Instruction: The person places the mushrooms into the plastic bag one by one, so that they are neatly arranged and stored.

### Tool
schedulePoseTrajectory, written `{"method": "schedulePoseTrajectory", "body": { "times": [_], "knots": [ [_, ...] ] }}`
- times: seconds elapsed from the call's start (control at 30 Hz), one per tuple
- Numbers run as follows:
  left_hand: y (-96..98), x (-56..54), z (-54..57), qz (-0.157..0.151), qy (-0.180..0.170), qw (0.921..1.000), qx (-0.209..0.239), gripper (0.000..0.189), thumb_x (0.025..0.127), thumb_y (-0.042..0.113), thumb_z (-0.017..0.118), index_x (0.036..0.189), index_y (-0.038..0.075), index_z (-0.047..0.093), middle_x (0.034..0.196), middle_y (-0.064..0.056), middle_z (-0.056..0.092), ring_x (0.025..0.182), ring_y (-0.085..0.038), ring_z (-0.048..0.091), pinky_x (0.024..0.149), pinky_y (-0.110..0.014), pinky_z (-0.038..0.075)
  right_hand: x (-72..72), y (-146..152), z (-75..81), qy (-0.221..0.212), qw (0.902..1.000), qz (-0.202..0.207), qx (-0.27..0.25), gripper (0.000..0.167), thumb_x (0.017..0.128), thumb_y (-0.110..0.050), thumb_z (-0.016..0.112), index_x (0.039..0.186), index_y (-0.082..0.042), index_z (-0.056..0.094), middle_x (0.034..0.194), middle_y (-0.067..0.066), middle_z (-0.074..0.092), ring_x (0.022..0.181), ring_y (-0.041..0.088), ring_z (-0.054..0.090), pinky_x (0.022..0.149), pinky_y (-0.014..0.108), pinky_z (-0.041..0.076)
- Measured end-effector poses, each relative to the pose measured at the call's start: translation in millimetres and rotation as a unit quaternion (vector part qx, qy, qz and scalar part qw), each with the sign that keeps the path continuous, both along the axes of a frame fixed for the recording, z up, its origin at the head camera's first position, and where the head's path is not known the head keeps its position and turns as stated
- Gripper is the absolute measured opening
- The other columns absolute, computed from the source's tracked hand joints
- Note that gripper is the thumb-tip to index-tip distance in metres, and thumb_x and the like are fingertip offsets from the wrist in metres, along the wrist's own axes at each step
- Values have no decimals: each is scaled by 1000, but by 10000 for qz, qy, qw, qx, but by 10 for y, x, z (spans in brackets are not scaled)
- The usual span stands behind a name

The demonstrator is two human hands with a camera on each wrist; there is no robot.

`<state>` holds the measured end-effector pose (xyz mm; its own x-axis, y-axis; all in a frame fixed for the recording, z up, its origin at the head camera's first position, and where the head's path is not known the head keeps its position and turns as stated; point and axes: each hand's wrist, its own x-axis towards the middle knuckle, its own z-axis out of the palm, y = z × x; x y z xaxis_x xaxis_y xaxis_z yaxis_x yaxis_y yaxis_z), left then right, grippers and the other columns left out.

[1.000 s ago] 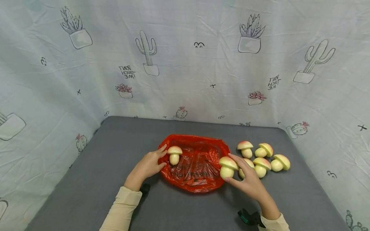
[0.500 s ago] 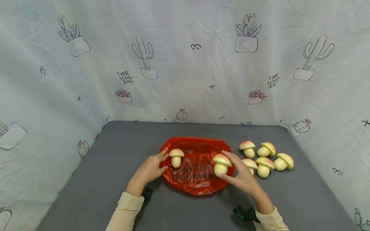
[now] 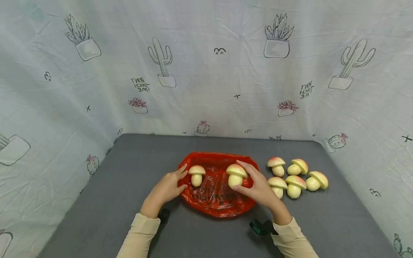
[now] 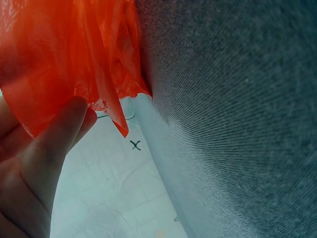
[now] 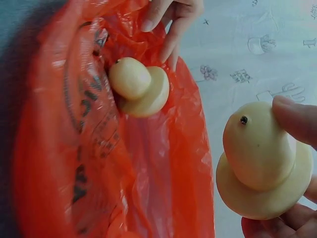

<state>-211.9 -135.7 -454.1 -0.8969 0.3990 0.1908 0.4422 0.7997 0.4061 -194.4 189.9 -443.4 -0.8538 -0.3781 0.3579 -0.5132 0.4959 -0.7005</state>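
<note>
My right hand holds a toy mushroom with a pale yellow stem and a pink-tinged cap, thumb on the stem and fingers at the cap. It hangs over the right part of an open red plastic bag. Inside the bag, at its left, sits another toy mushroom. My left hand grips the bag's left rim. In the left wrist view the thumb lies against the red plastic. The right wrist view shows a dark spot on the held mushroom's stem end.
Several more toy mushrooms lie grouped on the grey table, right of the bag. A white curtain printed with cacti hangs behind and at both sides of the table.
My right hand has carried the toy mushroom leftward from the bag's right edge to over its opening. The left hand has stayed at the left rim.
</note>
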Motion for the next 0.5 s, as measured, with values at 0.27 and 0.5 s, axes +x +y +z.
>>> {"method": "schedulePoseTrajectory", "body": {
  "times": [0.27,0.5],
  "knots": [
    [-12,-5,-26,-22,39,10000,31,51,83,13,72,128,-5,57,144,-16,44,113,-35,59,88,-42,51,-227,-193,44,-242,9994,232,55,76,81,-37,74,146,-24,37,143,2,44,117,21,52,91,52,45],
    [-8,-12,-23,-12,12,10000,-9,51,83,13,72,128,-5,57,144,-16,44,91,-29,65,81,-37,51,-361,-356,59,-225,9987,397,210,79,81,-36,75,146,-13,37,142,7,46,119,23,52,94,47,45]
  ]
}}
